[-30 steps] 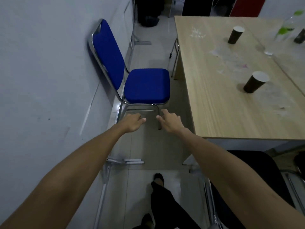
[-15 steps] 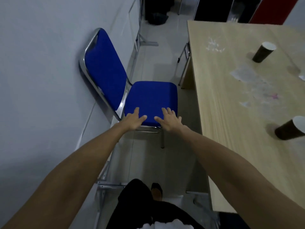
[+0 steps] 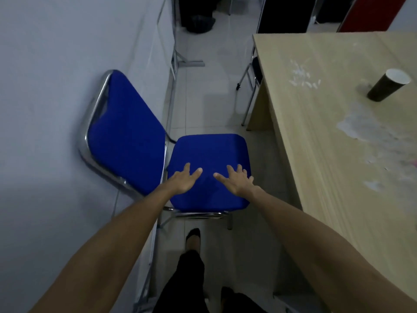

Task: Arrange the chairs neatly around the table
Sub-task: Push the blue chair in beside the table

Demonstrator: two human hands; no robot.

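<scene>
Flatly spread hands [image 3: 211, 180], padded blue chair [image 3: 209, 159], chrome frame [image 3: 92, 123]

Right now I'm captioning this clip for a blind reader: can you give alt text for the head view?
Both hands, left hand and right hand, reach with spread fingers over the seat of a blue chair standing against a grey wall. A wooden table to the right holds a dark paper cup.

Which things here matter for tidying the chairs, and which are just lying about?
Part of the job:
blue chair
table
left hand and right hand, both over the seat

Just lying about:
paper cup
white scraps
</scene>
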